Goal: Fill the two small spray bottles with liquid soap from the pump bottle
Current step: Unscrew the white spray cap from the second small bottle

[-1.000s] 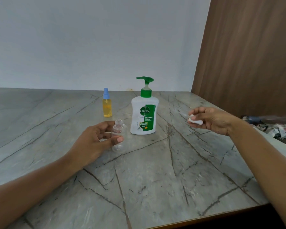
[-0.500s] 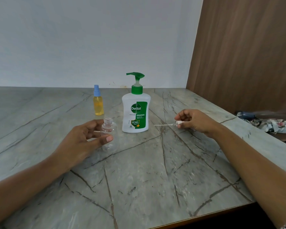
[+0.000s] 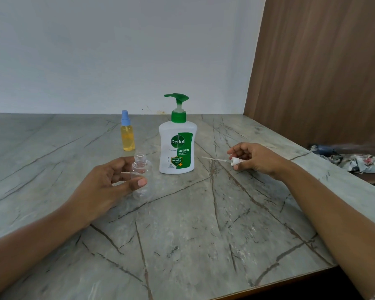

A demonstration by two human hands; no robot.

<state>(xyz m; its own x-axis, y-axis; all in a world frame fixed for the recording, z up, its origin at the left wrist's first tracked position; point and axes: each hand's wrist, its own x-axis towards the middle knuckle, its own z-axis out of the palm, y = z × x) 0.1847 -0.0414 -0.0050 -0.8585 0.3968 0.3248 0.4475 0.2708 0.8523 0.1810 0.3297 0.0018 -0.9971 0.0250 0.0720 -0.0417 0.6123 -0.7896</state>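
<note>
My left hand (image 3: pixel 108 187) holds a clear, empty small spray bottle (image 3: pixel 141 176) upright on the marble table, its neck open and capless. My right hand (image 3: pixel 254 158) pinches that bottle's white spray cap (image 3: pixel 236 161), whose thin dip tube (image 3: pixel 214 159) points left, low over the table. The white and green pump bottle (image 3: pixel 177 146) stands between my hands, its nozzle pointing left. Behind the clear bottle stands a second small spray bottle (image 3: pixel 127 135) with a blue cap, full of yellow liquid.
The grey marble table (image 3: pixel 182 234) meets a white wall at the back and a brown wooden panel (image 3: pixel 323 72) at the right. A crumpled patterned cloth (image 3: pixel 355 162) lies beyond the table's right edge.
My right hand has come down toward the table with the spray cap, its dip tube now showing and pointing left. My left hand still holds the clear bottle in place.
</note>
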